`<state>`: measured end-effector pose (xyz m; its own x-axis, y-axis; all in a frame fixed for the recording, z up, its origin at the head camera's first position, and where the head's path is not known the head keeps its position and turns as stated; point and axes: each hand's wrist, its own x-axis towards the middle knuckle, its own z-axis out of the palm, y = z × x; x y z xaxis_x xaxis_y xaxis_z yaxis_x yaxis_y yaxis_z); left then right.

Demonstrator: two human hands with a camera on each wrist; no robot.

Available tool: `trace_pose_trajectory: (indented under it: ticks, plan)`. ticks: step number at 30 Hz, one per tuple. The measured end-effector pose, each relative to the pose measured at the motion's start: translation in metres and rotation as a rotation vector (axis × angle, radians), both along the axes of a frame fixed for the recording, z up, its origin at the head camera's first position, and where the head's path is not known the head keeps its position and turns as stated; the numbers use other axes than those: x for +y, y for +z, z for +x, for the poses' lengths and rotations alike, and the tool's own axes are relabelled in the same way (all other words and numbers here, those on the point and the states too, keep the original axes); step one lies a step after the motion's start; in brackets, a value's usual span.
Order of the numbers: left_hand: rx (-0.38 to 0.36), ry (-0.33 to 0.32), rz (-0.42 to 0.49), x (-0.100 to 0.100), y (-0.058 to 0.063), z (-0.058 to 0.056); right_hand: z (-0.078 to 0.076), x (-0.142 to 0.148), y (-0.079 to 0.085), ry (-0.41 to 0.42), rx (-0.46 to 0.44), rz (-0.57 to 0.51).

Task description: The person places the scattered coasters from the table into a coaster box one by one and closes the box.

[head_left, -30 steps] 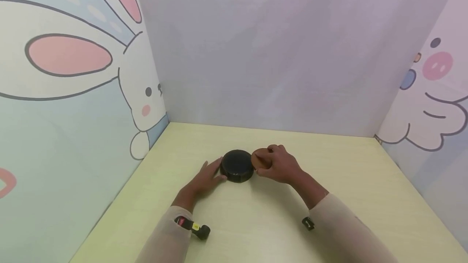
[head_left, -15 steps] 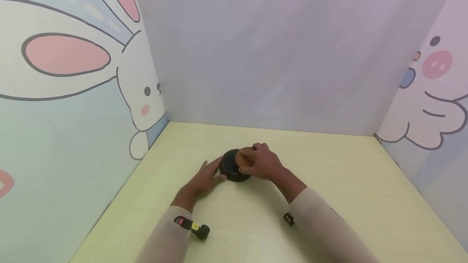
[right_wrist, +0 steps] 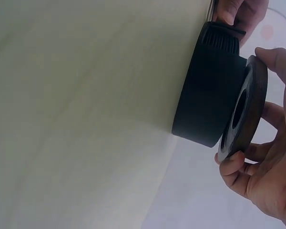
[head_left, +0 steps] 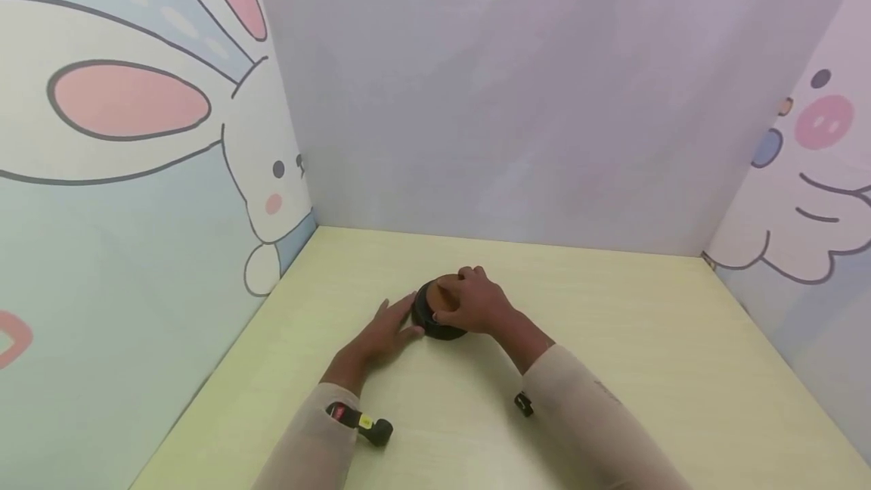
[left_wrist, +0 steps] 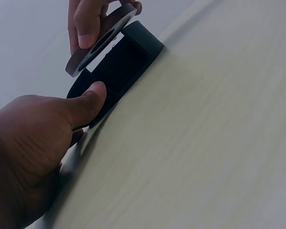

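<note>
A black round holder (head_left: 420, 319) stands on the table, with ribbed lines showing in its side opening in both wrist views. My left hand (head_left: 385, 336) grips its left side, the thumb (left_wrist: 93, 98) at the side opening and the other fingers round the back. Above it, my right hand (head_left: 476, 302) holds a round brown coaster (head_left: 441, 295) by the edge, thumb on one side and fingers on the other. From the right wrist view the coaster's dark underside (right_wrist: 251, 114) shows a ring. It tilts over the holder's top, one edge close to the rim.
The pale yellow table (head_left: 612, 339) spreads out around both hands. A grey back wall (head_left: 503, 97) rises behind it, with cartoon-printed panels on the left (head_left: 150, 248) and right (head_left: 810, 210). A wrist camera (head_left: 374, 431) sticks out from the left sleeve.
My right hand has carried the coaster leftward from beside the holder to over its top. The left hand has stayed at the holder's left side.
</note>
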<state>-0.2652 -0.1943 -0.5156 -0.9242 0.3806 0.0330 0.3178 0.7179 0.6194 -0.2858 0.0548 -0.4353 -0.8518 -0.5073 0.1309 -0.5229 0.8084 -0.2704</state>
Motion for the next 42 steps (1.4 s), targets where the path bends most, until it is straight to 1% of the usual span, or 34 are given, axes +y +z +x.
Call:
trace_pose_trajectory:
  ticks: [4,9,12,17,21,33,42]
  plan:
    - [0.009,-0.007,0.015,0.0016,-0.0001,0.0,-0.0021,-0.0039,-0.0029,0.007,-0.002,0.008]
    - [0.003,-0.002,-0.001,0.003,0.0018,0.0015,-0.0037,-0.0079,-0.006,0.023,-0.022,0.011]
    - [-0.004,-0.003,0.0,0.0038,0.0044,0.003,-0.0024,-0.0094,-0.0055,0.023,-0.045,0.005]
    - [-0.007,-0.003,-0.001,0.0044,0.0062,0.0028,-0.0019,-0.0103,-0.005,0.023,-0.044,0.007]
    - [-0.005,-0.003,-0.009,0.0041,0.0063,0.0026,-0.0012,-0.0104,-0.0042,0.025,-0.032,0.0]
    - [-0.015,0.01,-0.011,0.0033,0.0079,0.0048,-0.0015,-0.0095,-0.0059,0.015,-0.067,-0.002]
    - [-0.012,-0.002,-0.011,0.0013,0.0084,0.006,-0.0029,-0.0108,-0.009,0.019,-0.094,0.004]
